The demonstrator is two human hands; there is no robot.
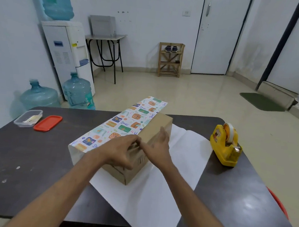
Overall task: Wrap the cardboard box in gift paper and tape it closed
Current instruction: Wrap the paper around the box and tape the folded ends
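Head view: one box (162, 122) sits mid-table (32, 166) on one sheet of paper (122, 123), its long axis running away and slightly right. The sheet's left flap is folded over the top. The left hand (122, 150) has bent fingers on that flap's edge; pinch or press, I cannot tell. The right hand (160, 143) lies flat on bare cardboard, fingers straight. The loose white flap and the one dispenser (226, 145) lie right, nearer the right hand.
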